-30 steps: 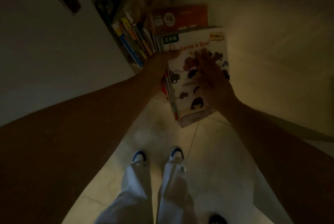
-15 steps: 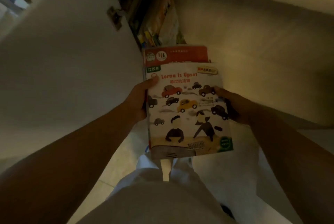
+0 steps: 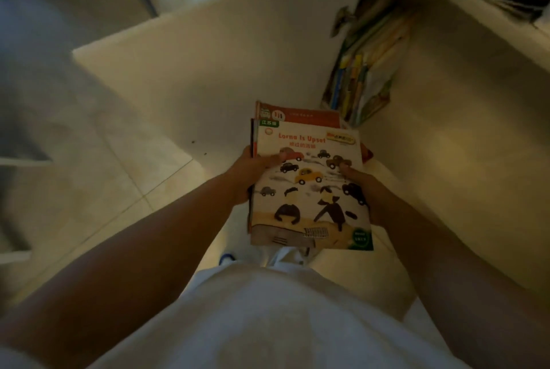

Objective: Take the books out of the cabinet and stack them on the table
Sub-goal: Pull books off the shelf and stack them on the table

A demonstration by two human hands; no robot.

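- Books, held bundle [image 3: 309,190]: centre of frame, just above the person's white top [image 3: 268,324]; several thin picture books, top cover "Lorna Is Upset", a red-covered one [image 3: 300,115] sticking out at the far edge.
- Left hand [image 3: 253,172]: on bundle's left edge, thumb over the cover, other fingers underneath, closed on the bundle.
- Right hand [image 3: 366,190]: on right edge, thumb tip on the cover, fingers wrapped under, also clamped on the bundle.
- Floor [image 3: 104,175]: pale tiles, left of centre; a shoe tip just shows below the bundle.
- Cabinet door [image 3: 223,55]: white panel, standing open, centre-left beyond the hands.
- Remaining books [image 3: 360,76]: upper right, upright and leaning inside the cabinet [image 3: 446,100], well apart from the bundle.
- Upper-right corner: a white ledge w/ papers; cannot tell if it is the table.
- Step (judged): carry phase; one batch out, not yet stacked.
- Next move (judged): turn to the table, keep both hands tight so thin covers don't slide, lay bundle flat, square edges, then return for the rest.
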